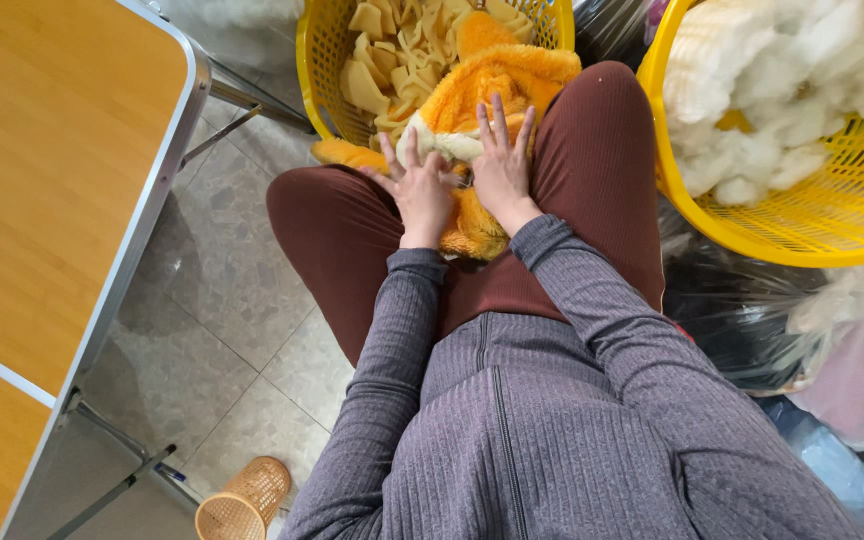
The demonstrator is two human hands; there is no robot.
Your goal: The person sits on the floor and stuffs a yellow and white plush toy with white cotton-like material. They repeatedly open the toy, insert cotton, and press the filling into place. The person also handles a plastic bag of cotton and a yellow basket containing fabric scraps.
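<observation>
An orange and cream plush toy skin (pixel 497 85) lies across my lap, between my knees and a yellow basket. My left hand (pixel 417 190) rests flat on its lower orange part, fingers spread. Beside it, my right hand (pixel 502 165) presses down on the cream and orange fabric, fingers apart. Neither hand grips anything; both lie on top of the plush. I sit in brown trousers and a grey ribbed top.
A yellow basket (pixel 317 70) ahead holds several cream and orange plush pieces. Another yellow basket (pixel 832 230) at right holds white stuffing. A wooden folding table (pixel 62 180) stands at left. A small woven basket (pixel 242 500) sits on the tiled floor. Plastic bags lie at right.
</observation>
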